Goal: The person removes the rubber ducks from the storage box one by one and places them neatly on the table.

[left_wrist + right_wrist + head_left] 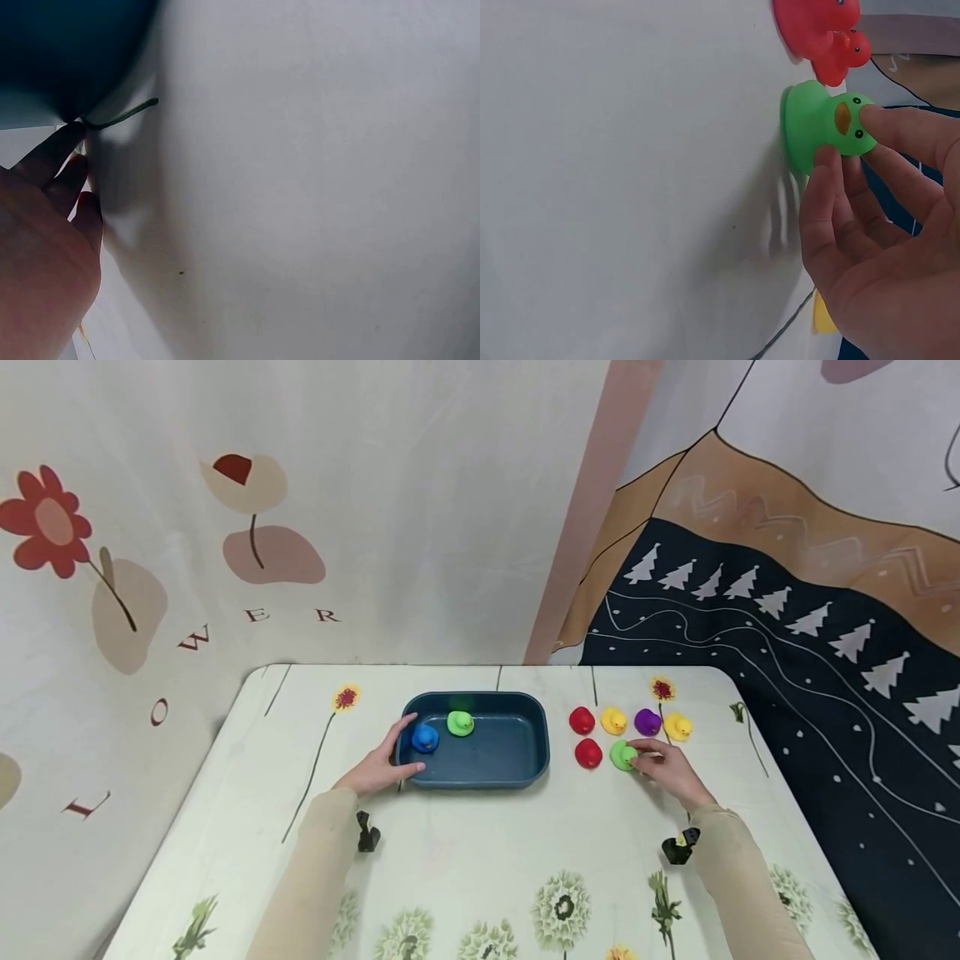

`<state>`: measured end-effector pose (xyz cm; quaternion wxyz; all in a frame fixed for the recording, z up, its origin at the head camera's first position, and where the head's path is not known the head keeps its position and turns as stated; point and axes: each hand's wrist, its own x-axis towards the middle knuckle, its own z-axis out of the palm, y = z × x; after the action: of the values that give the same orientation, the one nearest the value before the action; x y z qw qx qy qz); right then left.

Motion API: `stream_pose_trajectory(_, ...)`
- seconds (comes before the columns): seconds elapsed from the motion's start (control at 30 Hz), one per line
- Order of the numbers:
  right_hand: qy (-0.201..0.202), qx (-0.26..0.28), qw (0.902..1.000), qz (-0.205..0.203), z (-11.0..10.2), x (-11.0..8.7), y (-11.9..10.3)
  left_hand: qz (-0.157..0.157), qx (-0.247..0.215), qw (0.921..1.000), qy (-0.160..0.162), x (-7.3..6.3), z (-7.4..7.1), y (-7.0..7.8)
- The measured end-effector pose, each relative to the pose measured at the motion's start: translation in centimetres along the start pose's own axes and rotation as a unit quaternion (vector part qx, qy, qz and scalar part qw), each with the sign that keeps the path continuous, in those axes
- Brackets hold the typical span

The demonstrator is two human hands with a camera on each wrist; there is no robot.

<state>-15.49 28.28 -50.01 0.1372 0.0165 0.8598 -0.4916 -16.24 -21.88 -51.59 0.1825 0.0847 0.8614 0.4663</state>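
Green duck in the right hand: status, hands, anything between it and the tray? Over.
Left hand holding blue tray at its left end. Right hand pinching green duck, outside tray. Red duck between duck and tray.

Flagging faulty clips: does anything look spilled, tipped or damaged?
Nothing stands out: the smooth blue toy duck and green toy duck sit upright inside the rectangular navy tray, while the right hand pinches another green toy duck.

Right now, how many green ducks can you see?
2. One green duck sits inside the blue tray; the other green duck is outside, to the tray's right, pinched by the right hand.
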Motion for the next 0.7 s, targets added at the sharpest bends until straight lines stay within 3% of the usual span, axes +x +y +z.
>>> stream_pose_trajectory(0.47,0.012,-0.015,0.9986,-0.049,-1.4,-0.2,-1.3,-0.001,0.006,1.0,-0.003,-0.1,-0.1,0.1)
stream_pose_trajectory(0.7,0.005,-0.037,0.9982,-0.047,-1.3,0.0,-3.0,-0.005,0.011,0.9999,-0.001,-0.1,-0.1,0.0)
